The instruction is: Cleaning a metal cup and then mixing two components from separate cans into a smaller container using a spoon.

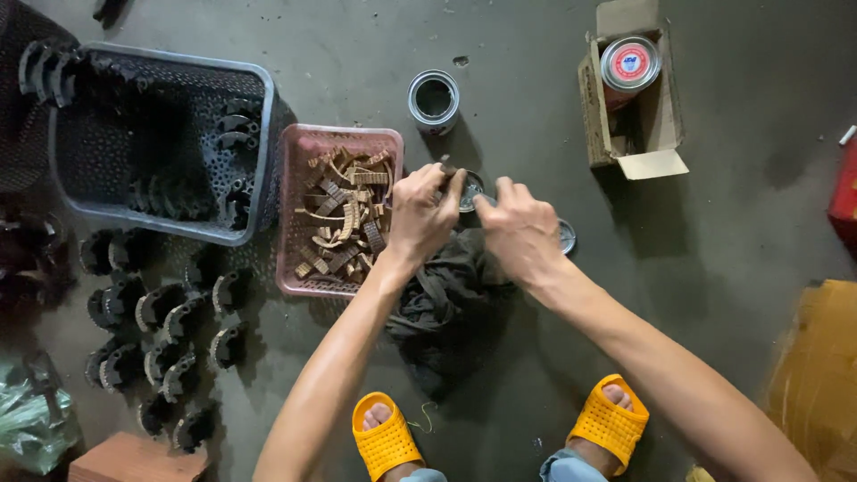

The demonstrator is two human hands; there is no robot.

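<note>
Taking the dark rag (pixel 446 303) on the floor as the marker: nearest the camera, two feet in yellow slippers (pixel 386 437) stand just below it, one to each side. At the rag's upper edge the two hands meet, almost touching. The left hand (pixel 423 214) is pinched shut on a small dark brush-like tool (pixel 445 167), whose long axis runs up and slightly right, tip leaning toward a small open tin (pixel 470 190) that sits between the hands, just up and right of the left knuckles. The right hand (pixel 520 234) is curled with its fingertips at that tin's right rim, seemingly steadying it; whether it truly clamps the tin I cannot tell. The left hand is the nearer to the tin's mouth. A round lid (pixel 565 236) peeks out just right of the right hand. Left of the rag stands a pink basket (pixel 299 152) of tan curved strips, and beyond it a grey basket (pixel 259 178) with dark curved parts. Above the rag stands a larger open can (pixel 434 98); far upper right, a cardboard box (pixel 661 116) holds a sealed can.
</note>
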